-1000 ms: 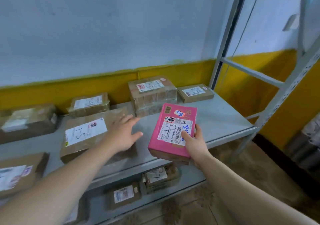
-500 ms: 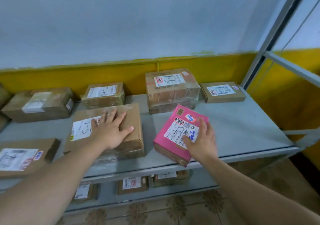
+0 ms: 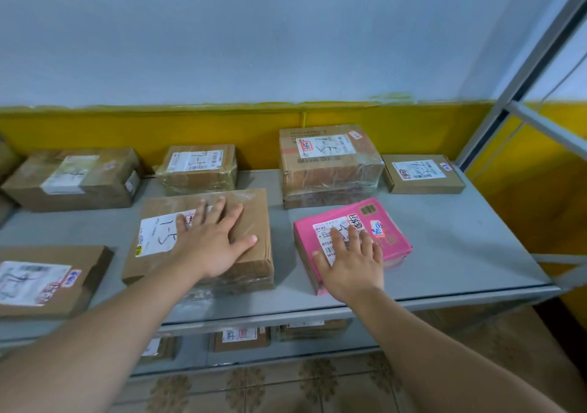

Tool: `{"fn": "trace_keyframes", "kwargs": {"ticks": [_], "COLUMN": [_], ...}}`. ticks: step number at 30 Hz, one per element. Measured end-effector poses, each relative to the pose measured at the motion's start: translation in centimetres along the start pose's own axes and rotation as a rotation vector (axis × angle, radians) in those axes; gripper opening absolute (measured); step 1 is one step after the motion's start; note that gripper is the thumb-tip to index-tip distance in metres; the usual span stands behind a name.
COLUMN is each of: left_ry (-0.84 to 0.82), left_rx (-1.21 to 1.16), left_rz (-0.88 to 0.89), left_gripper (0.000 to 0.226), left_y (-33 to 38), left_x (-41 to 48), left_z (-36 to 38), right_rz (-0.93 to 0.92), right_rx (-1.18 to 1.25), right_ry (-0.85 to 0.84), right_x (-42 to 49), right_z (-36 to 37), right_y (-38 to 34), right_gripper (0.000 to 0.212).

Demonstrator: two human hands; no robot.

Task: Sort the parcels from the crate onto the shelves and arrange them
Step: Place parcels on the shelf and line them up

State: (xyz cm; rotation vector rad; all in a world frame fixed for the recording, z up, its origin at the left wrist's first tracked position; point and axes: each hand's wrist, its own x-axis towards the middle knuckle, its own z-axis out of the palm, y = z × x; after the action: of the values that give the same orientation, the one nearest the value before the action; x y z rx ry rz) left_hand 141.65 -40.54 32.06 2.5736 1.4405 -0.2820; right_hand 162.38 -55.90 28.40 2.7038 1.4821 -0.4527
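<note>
A pink parcel [image 3: 386, 231] with a white label lies flat on the grey shelf [image 3: 460, 254], near its front edge. My right hand [image 3: 351, 262] rests palm down on its near half, fingers spread. My left hand [image 3: 211, 242] lies flat, fingers apart, on a wide brown parcel [image 3: 251, 219] with a white label, left of the pink one. Neither hand grips anything.
Several brown parcels line the back: a tall taped box [image 3: 330, 165], a flat box [image 3: 422, 173], a small wrapped box [image 3: 198, 168], a long box [image 3: 76, 179]. Another parcel [image 3: 47, 281] lies front left. A lower shelf holds more boxes [image 3: 239, 338]. A metal upright [image 3: 521, 73] stands right.
The pink parcel went from held in the air to lying flat on the shelf, turned more crosswise. My left hand settled onto the wide brown parcel.
</note>
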Motion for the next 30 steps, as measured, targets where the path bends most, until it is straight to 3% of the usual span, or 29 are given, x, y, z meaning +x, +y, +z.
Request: {"fn": "trace_keyframes", "kwargs": {"ticks": [4, 10, 20, 24, 30], "left_ry": [-0.007, -0.033, -0.060, -0.086, -0.022], "left_rx": [-0.004, 0.003, -0.048, -0.132, -0.116], "left_rz": [0.021, 0.095, 0.031, -0.008, -0.030], "left_gripper": [0.077, 0.076, 0.074, 0.077, 0.075], "left_y": [-0.2, 0.1, 0.6, 0.7, -0.8], "left_x": [-0.1, -0.2, -0.6, -1.8, -8.2], "left_z": [-0.1, -0.3, -0.9, -2.5, -5.3], "right_rz": [-0.006, 0.063, 0.115, 0.064, -0.183], "right_rx": [-0.077, -0.004, 0.058, 0.025, -0.034], "right_ry": [-0.019, -0.012, -0.012, -0.057, 0.046], "right_x": [-0.8, -0.1, 0.2, 1.0, 1.7], "right_z": [-0.4, 0.1, -0.2, -2.7, -8.6], "right_y": [0.3, 0.4, -0.3, -0.2, -3.4], "right_gripper": [0.080, 0.077, 0.078, 0.081, 0.082]}}
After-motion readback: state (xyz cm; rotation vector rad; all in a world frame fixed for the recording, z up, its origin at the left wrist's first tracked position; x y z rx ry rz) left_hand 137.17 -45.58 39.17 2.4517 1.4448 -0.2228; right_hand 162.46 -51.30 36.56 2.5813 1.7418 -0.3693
